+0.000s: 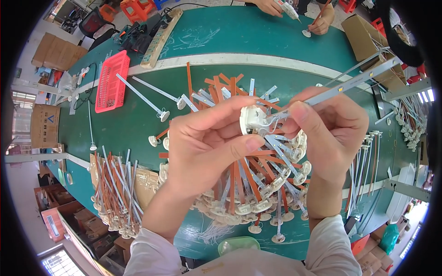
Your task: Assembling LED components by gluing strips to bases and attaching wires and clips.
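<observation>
- Left hand (202, 145), centre frame: fingers pinch a white round base (252, 120), thumb below, forefinger over the top.
- Right hand (329, 131), centre right: fingers pressed around a grey metal strip (350, 83) where it meets the base.
- Strip's long axis runs from the base up to the upper right of the frame; base lies between both hands, touching both.
- Under the hands: heap of finished strips (262, 179) on the green worktop (138, 124).
- Hard to make out: the joint itself, hidden by fingertips; thin wires there are blurred.
- Top edge: another person's hands (294, 11), cut off.
</observation>
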`<state>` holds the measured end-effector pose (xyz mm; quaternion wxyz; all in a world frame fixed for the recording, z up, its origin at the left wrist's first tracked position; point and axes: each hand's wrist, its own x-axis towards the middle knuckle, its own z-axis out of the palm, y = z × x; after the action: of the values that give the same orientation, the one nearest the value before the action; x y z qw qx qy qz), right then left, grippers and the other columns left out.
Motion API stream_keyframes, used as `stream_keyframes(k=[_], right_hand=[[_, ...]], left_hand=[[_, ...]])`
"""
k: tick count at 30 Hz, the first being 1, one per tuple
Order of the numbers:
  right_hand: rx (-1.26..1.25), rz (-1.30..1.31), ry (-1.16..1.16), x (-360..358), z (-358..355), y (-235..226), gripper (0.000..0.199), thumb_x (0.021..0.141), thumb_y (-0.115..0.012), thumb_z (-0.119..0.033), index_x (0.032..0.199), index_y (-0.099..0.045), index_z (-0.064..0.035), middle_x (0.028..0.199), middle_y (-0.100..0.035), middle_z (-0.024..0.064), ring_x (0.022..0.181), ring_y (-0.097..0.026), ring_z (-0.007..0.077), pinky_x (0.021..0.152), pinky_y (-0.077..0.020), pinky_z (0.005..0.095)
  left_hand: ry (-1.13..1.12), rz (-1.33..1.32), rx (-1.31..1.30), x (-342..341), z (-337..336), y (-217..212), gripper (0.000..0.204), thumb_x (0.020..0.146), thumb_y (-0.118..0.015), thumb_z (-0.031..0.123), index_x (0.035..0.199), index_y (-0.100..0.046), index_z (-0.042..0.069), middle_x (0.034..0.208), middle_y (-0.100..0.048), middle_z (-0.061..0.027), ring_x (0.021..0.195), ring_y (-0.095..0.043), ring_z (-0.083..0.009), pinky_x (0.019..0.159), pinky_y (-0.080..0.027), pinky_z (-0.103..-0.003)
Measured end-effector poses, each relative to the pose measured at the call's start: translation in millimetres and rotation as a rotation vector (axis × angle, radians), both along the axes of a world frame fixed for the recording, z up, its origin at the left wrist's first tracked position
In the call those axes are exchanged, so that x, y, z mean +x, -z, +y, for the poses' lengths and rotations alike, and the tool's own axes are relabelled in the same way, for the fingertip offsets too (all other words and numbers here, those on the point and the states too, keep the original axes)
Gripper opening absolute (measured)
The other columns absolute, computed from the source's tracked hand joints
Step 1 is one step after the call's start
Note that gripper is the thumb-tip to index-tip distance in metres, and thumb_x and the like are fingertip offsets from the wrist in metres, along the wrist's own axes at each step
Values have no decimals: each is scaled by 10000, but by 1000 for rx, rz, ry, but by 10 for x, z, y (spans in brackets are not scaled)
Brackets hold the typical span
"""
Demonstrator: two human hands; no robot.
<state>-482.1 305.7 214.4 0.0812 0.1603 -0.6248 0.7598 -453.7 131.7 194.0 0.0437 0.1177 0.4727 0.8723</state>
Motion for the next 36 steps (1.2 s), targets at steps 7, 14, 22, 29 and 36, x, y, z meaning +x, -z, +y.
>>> stream_keyframes(k=[7,14,22,29,36], right_hand=[[67,6,96,73,28,-41,23,828,-654,55,831,-647,77,815,-671,139,591,-626,128,513,-501,213],[274,106,39,89,132,-12,32,796,-666,94,818,-649,78,826,-679,150,608,-633,124,527,-504,205],[184,140,11,146,206,1,58,804,-643,111,855,-648,83,834,-675,168,607,-627,147,526,-508,227],[99,116,141,237,99,69,33,837,-641,51,839,-624,79,817,-663,167,576,-603,140,505,-487,227],[61,146,227,310,75,107,60,853,-638,22,833,-596,60,794,-644,162,556,-582,127,491,-462,215]], left_hand=[[-180,145,-154,71,121,52,466,787,-668,-149,1234,-540,-112,1147,-628,-204,1026,-641,-237,870,-574,-359],[-166,158,-466,95,51,5,458,755,-703,-146,1194,-585,-99,1128,-649,-177,987,-656,-206,854,-576,-327],[41,32,-81,41,23,132,465,802,-665,-122,1250,-549,-77,1124,-648,-199,1002,-658,-235,860,-575,-346],[-61,-198,62,173,223,54,526,800,-747,62,1258,-532,-80,1133,-649,-201,1033,-656,-245,905,-545,-370],[16,-98,202,226,315,189,467,829,-672,-59,1272,-525,-65,1185,-626,-193,1073,-637,-249,905,-552,-372]])
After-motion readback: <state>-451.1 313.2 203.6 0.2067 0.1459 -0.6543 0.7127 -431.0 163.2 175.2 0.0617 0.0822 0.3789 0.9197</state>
